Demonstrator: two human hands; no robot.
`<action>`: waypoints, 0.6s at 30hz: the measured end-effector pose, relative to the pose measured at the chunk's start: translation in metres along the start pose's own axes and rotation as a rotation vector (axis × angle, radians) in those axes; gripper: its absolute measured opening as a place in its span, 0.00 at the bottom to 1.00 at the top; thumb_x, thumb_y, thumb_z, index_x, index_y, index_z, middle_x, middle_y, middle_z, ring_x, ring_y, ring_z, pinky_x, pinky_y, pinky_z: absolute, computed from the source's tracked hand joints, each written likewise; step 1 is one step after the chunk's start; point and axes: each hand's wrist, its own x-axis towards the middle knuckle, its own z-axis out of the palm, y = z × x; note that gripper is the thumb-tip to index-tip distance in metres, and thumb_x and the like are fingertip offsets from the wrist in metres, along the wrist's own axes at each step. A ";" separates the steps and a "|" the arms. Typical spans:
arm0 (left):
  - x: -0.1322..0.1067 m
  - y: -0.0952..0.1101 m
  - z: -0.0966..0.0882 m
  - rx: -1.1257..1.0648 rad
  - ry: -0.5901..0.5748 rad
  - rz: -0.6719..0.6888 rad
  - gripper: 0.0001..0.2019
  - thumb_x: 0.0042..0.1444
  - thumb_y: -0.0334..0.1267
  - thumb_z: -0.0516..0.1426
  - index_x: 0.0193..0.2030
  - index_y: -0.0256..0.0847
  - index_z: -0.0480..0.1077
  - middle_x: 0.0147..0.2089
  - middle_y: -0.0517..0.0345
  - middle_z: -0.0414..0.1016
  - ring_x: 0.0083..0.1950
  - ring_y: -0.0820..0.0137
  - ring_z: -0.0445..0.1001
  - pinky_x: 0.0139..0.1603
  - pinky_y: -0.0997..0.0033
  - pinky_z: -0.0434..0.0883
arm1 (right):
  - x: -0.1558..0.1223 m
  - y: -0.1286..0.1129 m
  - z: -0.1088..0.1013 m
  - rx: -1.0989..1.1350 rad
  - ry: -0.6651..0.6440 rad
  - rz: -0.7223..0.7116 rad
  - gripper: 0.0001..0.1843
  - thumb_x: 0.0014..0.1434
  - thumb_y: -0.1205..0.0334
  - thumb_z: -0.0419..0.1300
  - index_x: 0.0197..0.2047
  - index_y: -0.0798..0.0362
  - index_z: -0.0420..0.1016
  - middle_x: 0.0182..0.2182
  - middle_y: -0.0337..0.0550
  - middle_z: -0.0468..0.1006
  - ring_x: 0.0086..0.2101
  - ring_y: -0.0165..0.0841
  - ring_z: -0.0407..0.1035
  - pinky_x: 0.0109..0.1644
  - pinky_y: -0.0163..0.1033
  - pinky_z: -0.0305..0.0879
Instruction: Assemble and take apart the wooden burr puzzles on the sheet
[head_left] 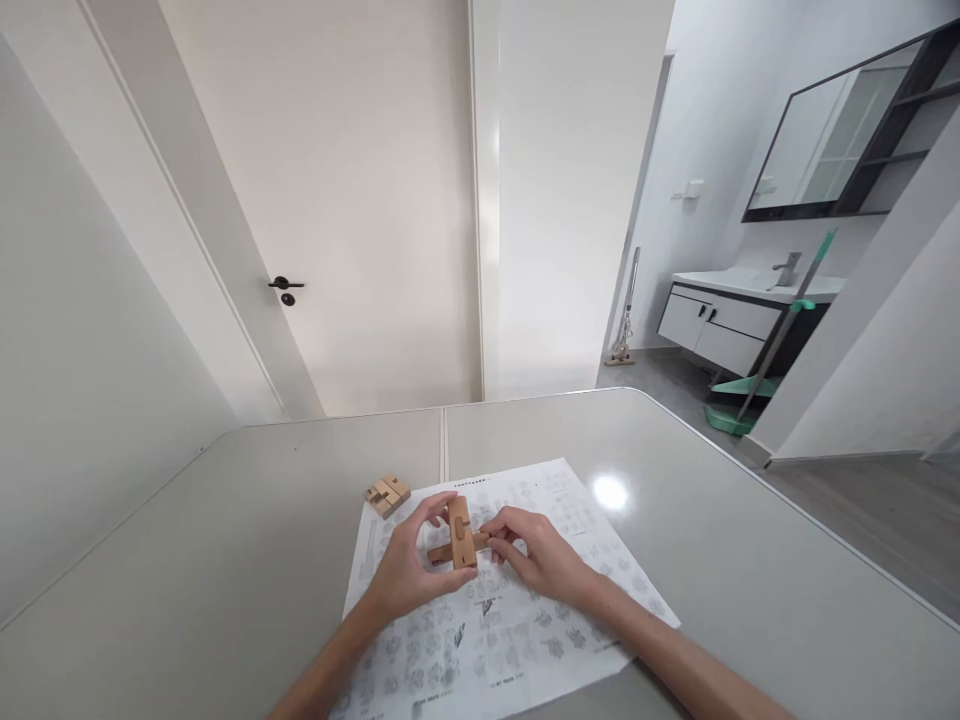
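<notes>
From my remote seat I am looking down through the head camera at a wooden block (462,540), which the left hand (411,560) is gripping above the printed sheet (431,650); the thumb is pressing near the lower end while the forefinger is curling over the top, a span that I am reading as a way of steadying the block and leaving its broad face free; that face is showing a rounded oblong detail, too small for me to tell whether it is raised or cut in.

The right hand (544,555) is pinching the near end of a wooden bar (439,554) between thumb and fingers; the bar is lying crosswise to the block and showing on both sides of it, though I am not able to tell whether it is passing through or merely behind; the light fingertip pinch is probably serving for fine control, with the left hand giving the firm support.

Both hands are working just over the sheet, which is lying at a slant on the tabletop (225,560) with rows of small printed figures; I am guessing it is spread there so that it can be looked at beside the work; a group of wooden pieces (388,495) is resting at the sheet's far left corner, apart from the left hand, where it is probably staying out of the fingers' way yet within reach.
</notes>
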 end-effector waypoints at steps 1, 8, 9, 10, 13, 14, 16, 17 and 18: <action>0.000 0.000 -0.001 -0.007 0.027 0.001 0.37 0.48 0.45 0.69 0.65 0.49 0.65 0.59 0.48 0.74 0.53 0.56 0.75 0.56 0.52 0.74 | 0.000 0.002 0.001 0.006 -0.002 0.004 0.10 0.73 0.58 0.52 0.45 0.49 0.72 0.32 0.41 0.77 0.30 0.33 0.74 0.35 0.38 0.69; 0.007 -0.024 -0.002 0.064 0.354 -0.175 0.34 0.56 0.52 0.65 0.66 0.48 0.62 0.60 0.48 0.73 0.58 0.54 0.74 0.56 0.52 0.73 | 0.000 0.015 0.000 0.022 0.055 0.091 0.07 0.71 0.61 0.53 0.44 0.49 0.72 0.33 0.41 0.79 0.31 0.34 0.74 0.37 0.39 0.69; 0.009 -0.031 -0.003 0.109 0.383 -0.194 0.35 0.55 0.53 0.65 0.67 0.47 0.61 0.61 0.47 0.72 0.59 0.53 0.73 0.57 0.51 0.72 | 0.001 0.018 -0.001 0.018 0.077 0.106 0.07 0.71 0.61 0.53 0.45 0.49 0.72 0.31 0.41 0.79 0.31 0.34 0.74 0.38 0.40 0.69; 0.009 -0.039 -0.003 0.160 0.382 -0.197 0.36 0.54 0.54 0.65 0.66 0.47 0.61 0.62 0.47 0.71 0.60 0.52 0.72 0.59 0.49 0.71 | 0.001 0.020 -0.002 0.018 0.098 0.121 0.07 0.71 0.61 0.53 0.45 0.49 0.72 0.31 0.40 0.78 0.31 0.35 0.73 0.39 0.40 0.69; 0.010 -0.057 -0.007 0.310 0.299 -0.149 0.36 0.50 0.55 0.67 0.63 0.46 0.64 0.61 0.47 0.72 0.65 0.47 0.67 0.64 0.44 0.66 | 0.003 0.027 -0.004 0.037 0.155 0.184 0.08 0.70 0.60 0.53 0.46 0.50 0.72 0.30 0.40 0.78 0.31 0.35 0.73 0.38 0.40 0.69; 0.010 -0.062 -0.009 0.343 0.268 -0.132 0.35 0.50 0.54 0.67 0.63 0.46 0.65 0.61 0.48 0.72 0.65 0.47 0.66 0.64 0.44 0.65 | 0.003 0.028 -0.005 0.042 0.172 0.207 0.08 0.70 0.59 0.53 0.45 0.50 0.72 0.29 0.39 0.78 0.30 0.35 0.73 0.37 0.40 0.68; 0.008 -0.066 -0.013 0.396 0.194 -0.081 0.33 0.51 0.53 0.66 0.61 0.45 0.65 0.59 0.48 0.73 0.65 0.47 0.65 0.64 0.44 0.64 | 0.004 0.030 -0.006 0.048 0.202 0.245 0.08 0.70 0.58 0.53 0.45 0.50 0.72 0.29 0.39 0.77 0.29 0.35 0.73 0.35 0.40 0.67; 0.008 -0.067 -0.015 0.420 0.153 -0.049 0.32 0.52 0.52 0.66 0.61 0.44 0.66 0.59 0.48 0.74 0.64 0.48 0.65 0.64 0.44 0.64 | 0.005 0.031 -0.006 0.052 0.212 0.257 0.08 0.69 0.57 0.53 0.45 0.50 0.72 0.28 0.39 0.77 0.29 0.36 0.73 0.35 0.40 0.67; 0.007 -0.067 -0.017 0.442 0.112 -0.013 0.31 0.52 0.52 0.66 0.60 0.44 0.67 0.58 0.48 0.74 0.64 0.48 0.65 0.64 0.44 0.64 | 0.005 0.031 -0.007 0.055 0.217 0.265 0.08 0.69 0.57 0.53 0.44 0.50 0.71 0.28 0.39 0.77 0.29 0.36 0.73 0.35 0.40 0.67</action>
